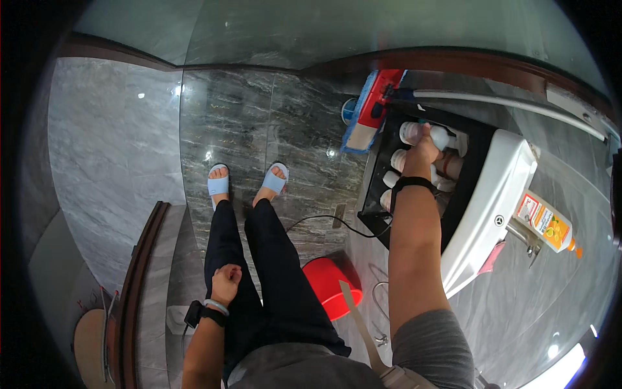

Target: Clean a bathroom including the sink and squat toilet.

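My right hand [424, 150] reaches into a black-framed cabinet [476, 146] at the right, its fingers closed around a pale, translucent bottle [440, 137]. Bottles with white tops [398, 159] stand in a row beside and below that hand, partly covered by my wrist and forearm. A brownish bottle [448, 165] is close to my fingers. In front of my thigh hangs my left hand [227, 283], loosely curled with nothing visible in it. A black band is on each wrist.
A white sink [495, 201] adjoins the cabinet, with an orange-labelled bottle [545, 220] beside its faucet. A red-and-blue mop head [376, 107] leans at the cabinet's far corner. A red bucket [329, 288] stands near my legs. A black cable [324, 216] crosses the dark tiled floor.
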The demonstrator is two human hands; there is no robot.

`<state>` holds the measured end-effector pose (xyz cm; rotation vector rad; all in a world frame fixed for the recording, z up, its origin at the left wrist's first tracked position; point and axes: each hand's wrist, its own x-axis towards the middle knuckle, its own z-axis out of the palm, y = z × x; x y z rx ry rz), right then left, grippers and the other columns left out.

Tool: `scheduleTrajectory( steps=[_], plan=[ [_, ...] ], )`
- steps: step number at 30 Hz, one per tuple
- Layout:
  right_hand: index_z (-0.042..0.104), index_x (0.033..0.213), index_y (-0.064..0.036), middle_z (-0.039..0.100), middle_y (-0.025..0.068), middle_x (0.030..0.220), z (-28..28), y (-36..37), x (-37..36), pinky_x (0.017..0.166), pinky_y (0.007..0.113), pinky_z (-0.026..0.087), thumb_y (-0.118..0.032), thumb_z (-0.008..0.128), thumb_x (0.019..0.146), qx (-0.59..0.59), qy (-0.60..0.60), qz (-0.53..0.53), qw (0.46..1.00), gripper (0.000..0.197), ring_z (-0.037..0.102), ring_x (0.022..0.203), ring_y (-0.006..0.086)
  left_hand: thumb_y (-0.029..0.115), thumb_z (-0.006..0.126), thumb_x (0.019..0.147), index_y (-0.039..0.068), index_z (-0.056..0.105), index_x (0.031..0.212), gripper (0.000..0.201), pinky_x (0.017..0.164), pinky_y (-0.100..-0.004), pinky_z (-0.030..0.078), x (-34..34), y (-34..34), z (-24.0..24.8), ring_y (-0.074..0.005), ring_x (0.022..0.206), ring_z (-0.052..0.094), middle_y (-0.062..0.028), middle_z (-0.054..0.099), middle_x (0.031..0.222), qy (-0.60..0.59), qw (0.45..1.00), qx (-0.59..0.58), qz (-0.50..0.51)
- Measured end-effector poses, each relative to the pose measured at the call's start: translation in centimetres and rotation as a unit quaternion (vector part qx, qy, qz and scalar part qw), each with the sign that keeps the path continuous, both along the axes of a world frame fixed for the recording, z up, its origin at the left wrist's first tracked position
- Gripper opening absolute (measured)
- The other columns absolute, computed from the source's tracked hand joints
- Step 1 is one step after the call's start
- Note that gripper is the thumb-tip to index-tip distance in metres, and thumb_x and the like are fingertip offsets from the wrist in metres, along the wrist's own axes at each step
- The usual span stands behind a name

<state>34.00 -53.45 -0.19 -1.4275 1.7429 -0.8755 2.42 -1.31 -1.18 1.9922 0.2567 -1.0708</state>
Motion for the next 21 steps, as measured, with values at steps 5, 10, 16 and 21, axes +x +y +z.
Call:
scheduleTrajectory(
  steps=[5,10,16,21],
  plan=[
    [0.056,0.112,0.0077,0.064,0.0193,0.110,0.2,0.5,-0.7,0.084,0.041,0.052,-0.024,0.086,0.067,0.013,0.091,0.028,0.995,0.062,0.065,0.093,0.0303,0.018,0.063,0.084,0.007,0.065,0.089,0.012,0.073,-0.0391,0.048,0.0,0.1,-0.2,-0.0294,0.078,0.063,-0.0105,0.067,0.086,0.014,1.000,0.013,0.000],
    [0.061,0.109,0.0088,0.066,0.0190,0.107,-0.5,1.4,-2.6,0.083,0.039,0.051,-0.021,0.085,0.067,-0.037,0.081,0.089,0.992,0.056,0.065,0.092,0.0285,0.017,0.064,0.083,0.007,0.065,0.089,0.012,0.073,-0.0393,0.048,-0.6,0.2,-0.4,-0.0297,0.078,0.063,-0.0106,0.067,0.085,0.006,1.000,0.008,-0.013],
    [0.044,0.119,0.0116,0.058,0.0258,0.115,-0.3,1.7,-1.9,0.084,0.040,0.053,-0.016,0.085,0.065,-0.111,-0.005,0.153,0.982,0.073,0.062,0.101,0.0317,0.016,0.064,0.082,0.007,0.065,0.089,0.011,0.074,-0.0392,0.047,-1.4,1.0,-1.0,-0.0307,0.079,0.063,-0.0106,0.067,0.084,0.010,0.999,0.007,-0.034],
    [0.041,0.123,0.0073,0.057,0.0254,0.117,1.2,1.4,-0.9,0.087,0.041,0.053,-0.012,0.083,0.064,-0.059,0.016,0.162,0.985,0.075,0.063,0.100,0.0339,0.015,0.064,0.082,0.007,0.065,0.089,0.010,0.075,-0.0395,0.047,-1.7,1.0,-1.2,-0.0310,0.078,0.063,-0.0103,0.067,0.084,0.010,0.999,0.005,-0.037]
  ],
)
